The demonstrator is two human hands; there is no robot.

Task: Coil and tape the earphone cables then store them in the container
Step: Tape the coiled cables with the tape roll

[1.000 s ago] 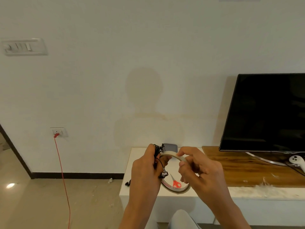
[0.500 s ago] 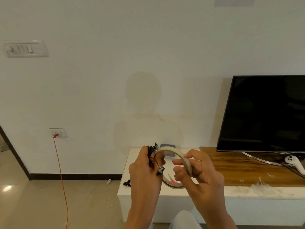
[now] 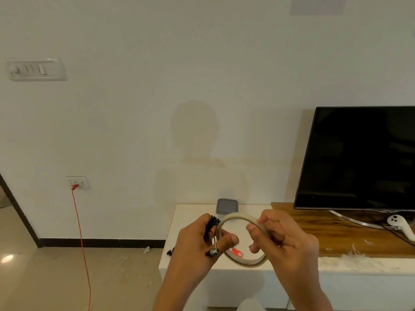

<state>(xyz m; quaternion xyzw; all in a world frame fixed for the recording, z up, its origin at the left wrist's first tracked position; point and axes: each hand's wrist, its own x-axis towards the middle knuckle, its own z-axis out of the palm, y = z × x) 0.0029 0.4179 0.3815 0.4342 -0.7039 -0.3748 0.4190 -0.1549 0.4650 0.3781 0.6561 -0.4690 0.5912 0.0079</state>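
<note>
Left hand (image 3: 195, 241) grips the black earphone coil (image 3: 212, 223) in curled fingers, with its thumb poked through the tape roll (image 3: 238, 217) against the left rim. Right hand (image 3: 285, 239) pinches the roll's upper right rim between thumb and forefinger, the other fingers loose behind it. Coil and roll are both held in the air above the near edge of the table (image 3: 193, 216), and the roll stands upright.

Biggest first:
- TV (image 3: 359, 158) on the right, standing on a wood shelf (image 3: 325, 234).
- The white table sits to the left of the shelf.
- Grey container (image 3: 227, 206) at the back of the table by the wall; it looks lidded.
- White controller (image 3: 402, 226) on the shelf beside the TV foot.
- Red scissors (image 3: 237, 252) on the table, seen through the roll.
- A spare earphone (image 3: 170, 252) at the table's left edge, loose.
- One earbud (image 3: 213, 252) dangles under the left fist.

Change: a second ago the right fingers lay over the roll's top. Half a second ago they held its right side. Now they have walked to the upper right rim and closed to a fingertip pinch. The left hand's hold on the coil is unchanged.

This reads as feeling for the tape end, and no peeled strip shows yet. The coiling looks finished and the taping has not started. The container looks unopened, and the spare earphone has not been touched.
</note>
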